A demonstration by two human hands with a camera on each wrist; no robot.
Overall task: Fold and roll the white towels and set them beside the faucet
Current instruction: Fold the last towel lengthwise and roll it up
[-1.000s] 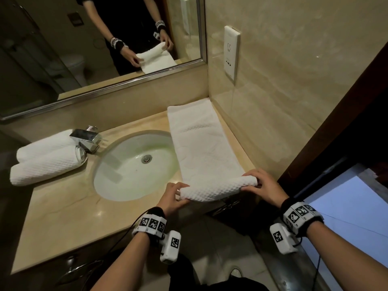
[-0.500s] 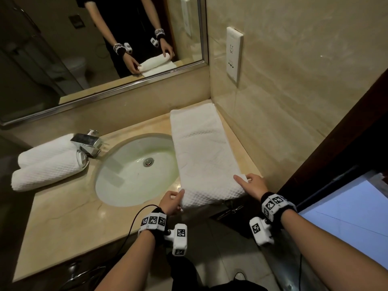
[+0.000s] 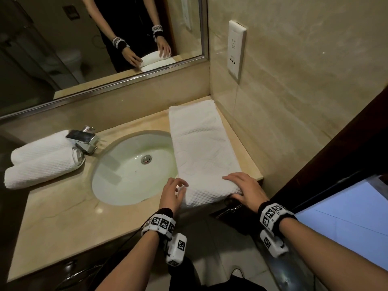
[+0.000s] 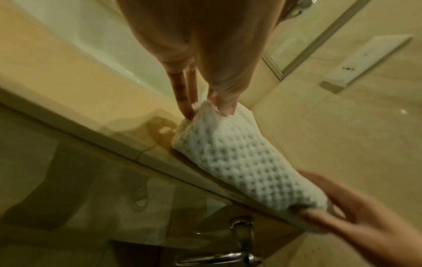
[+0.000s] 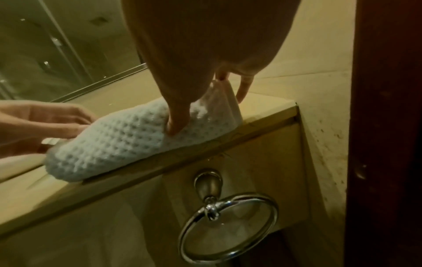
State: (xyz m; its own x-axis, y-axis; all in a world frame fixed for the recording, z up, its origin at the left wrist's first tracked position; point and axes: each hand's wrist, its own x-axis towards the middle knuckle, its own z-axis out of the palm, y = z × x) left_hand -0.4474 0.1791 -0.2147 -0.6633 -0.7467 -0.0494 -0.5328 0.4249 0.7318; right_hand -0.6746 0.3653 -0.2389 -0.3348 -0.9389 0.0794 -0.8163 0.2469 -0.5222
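A long folded white waffle towel lies on the counter to the right of the sink. Its near end is wound into a roll at the counter's front edge. My left hand holds the roll's left end, fingertips against the end and thumb on top. Over the right end, my right hand curls with its thumb pressed into the near side. Two finished rolled towels lie to the left of the chrome faucet.
A drinking glass lies on its side by the faucet. The tiled side wall with a socket plate runs along the towel's right edge. A mirror backs the counter. Below the front edge hangs a chrome towel ring.
Both hands have rolled the towel's near end forward, from overhanging the counter's front onto the counter. The roll is thicker, and the flat part is shorter.
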